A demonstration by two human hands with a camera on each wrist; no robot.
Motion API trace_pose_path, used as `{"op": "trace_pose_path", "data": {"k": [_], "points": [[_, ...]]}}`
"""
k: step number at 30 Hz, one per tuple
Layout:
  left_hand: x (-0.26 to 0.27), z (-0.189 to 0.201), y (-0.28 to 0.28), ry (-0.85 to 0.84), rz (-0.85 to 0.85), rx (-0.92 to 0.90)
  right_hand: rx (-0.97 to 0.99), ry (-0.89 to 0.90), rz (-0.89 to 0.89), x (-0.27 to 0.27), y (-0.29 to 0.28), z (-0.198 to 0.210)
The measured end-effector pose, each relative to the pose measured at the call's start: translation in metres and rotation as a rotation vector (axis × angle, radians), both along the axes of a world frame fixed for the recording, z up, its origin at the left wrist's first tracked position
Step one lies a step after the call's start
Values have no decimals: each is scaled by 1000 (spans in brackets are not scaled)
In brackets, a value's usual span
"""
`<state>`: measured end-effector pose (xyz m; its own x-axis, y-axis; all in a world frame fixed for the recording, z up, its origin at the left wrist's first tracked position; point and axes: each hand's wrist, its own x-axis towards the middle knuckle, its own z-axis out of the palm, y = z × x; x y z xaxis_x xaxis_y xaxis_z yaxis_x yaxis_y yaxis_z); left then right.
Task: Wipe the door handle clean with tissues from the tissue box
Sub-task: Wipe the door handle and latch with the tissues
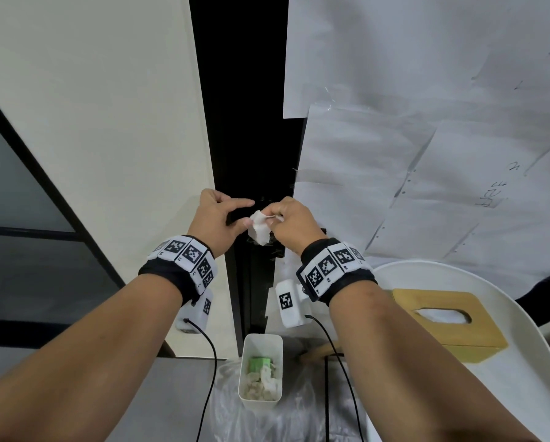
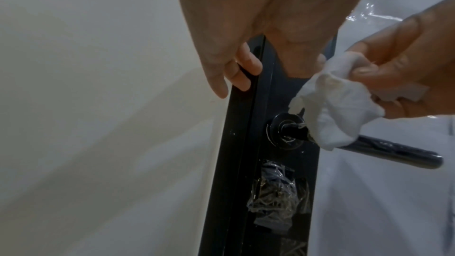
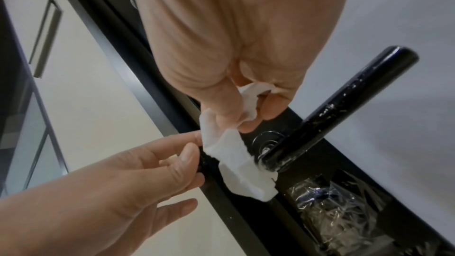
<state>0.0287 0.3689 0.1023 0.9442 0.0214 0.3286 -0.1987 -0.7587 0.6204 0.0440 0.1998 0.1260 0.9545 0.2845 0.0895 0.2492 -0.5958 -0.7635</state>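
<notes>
The black lever door handle sticks out from the door's black edge strip. My right hand pinches a crumpled white tissue, which hangs against the handle's neck by the round base plate. My left hand holds the door edge just left of the tissue, fingers curled on the black strip. The wooden tissue box lies at the lower right, a white tissue in its slot.
The box rests on a white chair seat to my right. Below the handle stands a white bin with used tissues, on clear plastic. Crinkled clear tape covers the door under the handle. Paper sheets cover the door face.
</notes>
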Motion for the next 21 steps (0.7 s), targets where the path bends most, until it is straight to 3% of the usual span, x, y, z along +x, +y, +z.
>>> {"op": "trace_pose_path", "data": {"k": [6, 14, 21], "points": [[-3, -4, -1, 43, 4, -35, 59, 9, -28, -6, -2, 1], [5, 1, -5, 42, -11, 27, -7, -31, -93, -6, -2, -5], [14, 0, -2, 100, 25, -77, -113, -66, -118, 1, -14, -8]]}}
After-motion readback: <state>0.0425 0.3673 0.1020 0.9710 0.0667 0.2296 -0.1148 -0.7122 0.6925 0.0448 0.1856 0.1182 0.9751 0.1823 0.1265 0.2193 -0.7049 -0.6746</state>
